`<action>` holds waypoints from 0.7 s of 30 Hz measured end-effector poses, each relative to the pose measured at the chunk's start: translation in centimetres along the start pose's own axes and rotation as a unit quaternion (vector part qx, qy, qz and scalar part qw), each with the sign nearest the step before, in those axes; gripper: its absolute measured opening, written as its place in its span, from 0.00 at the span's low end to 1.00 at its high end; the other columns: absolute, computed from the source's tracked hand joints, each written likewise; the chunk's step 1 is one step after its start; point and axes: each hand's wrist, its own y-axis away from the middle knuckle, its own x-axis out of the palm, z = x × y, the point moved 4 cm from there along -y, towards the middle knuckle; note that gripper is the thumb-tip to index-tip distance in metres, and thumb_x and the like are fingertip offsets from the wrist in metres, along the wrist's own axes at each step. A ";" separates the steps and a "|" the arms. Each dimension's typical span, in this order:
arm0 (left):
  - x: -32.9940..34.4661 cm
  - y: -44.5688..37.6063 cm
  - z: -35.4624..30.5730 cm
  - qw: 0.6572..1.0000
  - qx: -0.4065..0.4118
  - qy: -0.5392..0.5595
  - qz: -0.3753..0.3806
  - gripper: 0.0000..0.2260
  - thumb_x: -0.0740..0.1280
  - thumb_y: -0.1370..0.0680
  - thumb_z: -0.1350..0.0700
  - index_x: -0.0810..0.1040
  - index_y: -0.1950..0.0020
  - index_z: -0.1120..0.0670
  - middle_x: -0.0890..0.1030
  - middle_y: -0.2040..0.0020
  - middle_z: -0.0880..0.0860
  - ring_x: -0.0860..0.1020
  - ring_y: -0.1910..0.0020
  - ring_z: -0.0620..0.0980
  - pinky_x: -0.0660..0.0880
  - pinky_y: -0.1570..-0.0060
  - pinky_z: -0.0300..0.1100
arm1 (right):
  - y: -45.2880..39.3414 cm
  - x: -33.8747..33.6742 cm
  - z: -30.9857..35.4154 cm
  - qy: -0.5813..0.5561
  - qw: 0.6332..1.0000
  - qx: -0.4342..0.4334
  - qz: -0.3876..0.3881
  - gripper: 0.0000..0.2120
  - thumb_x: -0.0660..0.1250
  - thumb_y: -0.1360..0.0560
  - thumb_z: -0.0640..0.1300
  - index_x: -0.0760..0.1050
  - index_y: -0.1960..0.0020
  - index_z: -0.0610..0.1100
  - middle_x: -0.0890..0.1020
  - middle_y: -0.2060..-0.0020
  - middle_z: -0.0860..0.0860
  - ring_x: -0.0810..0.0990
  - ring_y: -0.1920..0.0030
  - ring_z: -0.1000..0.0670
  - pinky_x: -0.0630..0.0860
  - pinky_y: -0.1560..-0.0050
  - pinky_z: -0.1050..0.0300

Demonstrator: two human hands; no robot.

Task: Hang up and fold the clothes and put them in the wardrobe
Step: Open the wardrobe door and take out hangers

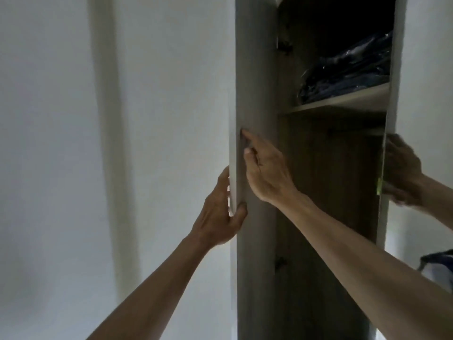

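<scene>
The wardrobe stands open in front of me, its grey door (257, 69) swung out edge-on. My left hand (220, 212) grips the door's outer edge, with the thumb wrapped round onto the inner face. My right hand (264, 170) rests on the inner face of the door, index finger stretched upward against it, and holds nothing. Inside, a stack of folded dark blue clothes in clear plastic (348, 69) lies on the upper shelf (343, 101). The compartment below the shelf is dark, and I see no garment in it.
A white wall (98, 143) fills the left side. On the right, a mirrored door panel (429, 69) reflects a hand and forearm. A blue and white cloth (436, 266) shows at the lower right. Dark hinges sit on the wardrobe's inner side wall.
</scene>
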 end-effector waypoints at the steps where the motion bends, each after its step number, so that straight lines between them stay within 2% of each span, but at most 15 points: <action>1: -1.0 0.0 1.1 1.000 -0.013 -0.012 -0.016 0.36 0.69 0.23 0.49 0.49 0.22 0.43 0.72 0.27 0.50 0.77 0.36 0.49 0.78 0.38 0.47 | -0.4 1.5 0.0 0.012 1.000 -0.004 0.025 0.23 0.50 0.16 0.50 0.61 0.21 0.51 0.69 0.25 0.51 0.70 0.28 0.49 0.68 0.27 0.50; 3: -2.8 0.0 3.2 0.998 -0.036 -0.031 -0.045 0.39 0.70 0.22 0.53 0.47 0.20 0.47 0.75 0.30 0.51 0.79 0.39 0.49 0.78 0.38 0.49 | -1.2 4.4 -0.1 0.028 0.998 -0.006 0.061 0.24 0.49 0.15 0.49 0.54 0.19 0.54 0.60 0.20 0.54 0.60 0.22 0.50 0.60 0.24 0.51; 5: -4.5 -0.3 5.3 0.995 -0.049 -0.057 -0.064 0.42 0.70 0.22 0.54 0.42 0.19 0.46 0.77 0.34 0.53 0.81 0.43 0.52 0.80 0.42 0.51 | -2.0 7.2 -0.4 0.032 0.995 0.005 0.094 0.24 0.49 0.14 0.49 0.50 0.19 0.57 0.54 0.19 0.55 0.53 0.20 0.52 0.54 0.24 0.55; 8: -6.7 -1.6 8.1 0.991 -0.046 -0.098 -0.082 0.47 0.72 0.23 0.52 0.38 0.20 0.40 0.73 0.27 0.53 0.79 0.38 0.56 0.78 0.40 0.53 | -3.5 10.9 -0.8 0.040 0.992 0.014 0.122 0.25 0.47 0.14 0.50 0.45 0.19 0.59 0.47 0.18 0.56 0.47 0.19 0.52 0.52 0.21 0.52; 10: -8.2 -2.7 10.4 0.985 -0.052 -0.129 -0.100 0.50 0.75 0.25 0.51 0.39 0.20 0.40 0.71 0.27 0.54 0.77 0.36 0.57 0.76 0.38 0.49 | -4.7 13.4 -1.2 0.049 0.991 0.012 0.125 0.26 0.47 0.14 0.51 0.43 0.19 0.60 0.44 0.18 0.56 0.44 0.19 0.51 0.51 0.20 0.48; 12: -9.0 -3.6 12.3 0.978 -0.087 -0.169 -0.085 0.52 0.77 0.27 0.52 0.38 0.20 0.39 0.74 0.35 0.57 0.77 0.44 0.57 0.74 0.47 0.41 | -5.8 15.7 -1.9 0.065 0.990 0.009 0.123 0.27 0.47 0.15 0.50 0.42 0.19 0.60 0.41 0.19 0.56 0.41 0.19 0.52 0.51 0.20 0.45; 14: -9.3 -4.3 14.0 0.967 -0.129 -0.216 -0.046 0.54 0.77 0.28 0.54 0.36 0.22 0.37 0.72 0.46 0.55 0.75 0.56 0.55 0.70 0.56 0.40 | -6.8 17.4 -2.7 0.085 0.989 0.019 0.116 0.28 0.48 0.15 0.50 0.40 0.19 0.60 0.39 0.19 0.56 0.39 0.19 0.52 0.53 0.21 0.42; 15: -9.5 -4.7 15.1 0.962 -0.145 -0.231 -0.029 0.55 0.78 0.28 0.53 0.35 0.22 0.36 0.70 0.48 0.54 0.74 0.58 0.53 0.70 0.58 0.41 | -7.5 18.3 -3.1 0.094 0.989 0.027 0.112 0.28 0.49 0.15 0.50 0.39 0.19 0.60 0.39 0.19 0.56 0.38 0.19 0.51 0.55 0.21 0.41; 18: -10.0 -5.7 18.0 0.955 -0.167 -0.246 -0.009 0.59 0.79 0.30 0.51 0.31 0.24 0.35 0.67 0.47 0.52 0.72 0.61 0.48 0.75 0.56 0.42 | -8.9 19.8 -4.2 0.119 0.986 0.048 0.108 0.30 0.50 0.15 0.50 0.39 0.19 0.60 0.38 0.19 0.55 0.38 0.19 0.50 0.57 0.23 0.38; 21: -10.0 -6.7 20.4 0.953 -0.171 -0.249 -0.014 0.60 0.80 0.31 0.51 0.31 0.24 0.35 0.65 0.46 0.52 0.70 0.63 0.46 0.76 0.55 0.44 | -10.0 21.1 -5.6 0.135 0.984 0.055 0.105 0.30 0.49 0.15 0.51 0.37 0.19 0.60 0.36 0.20 0.55 0.36 0.20 0.49 0.53 0.23 0.36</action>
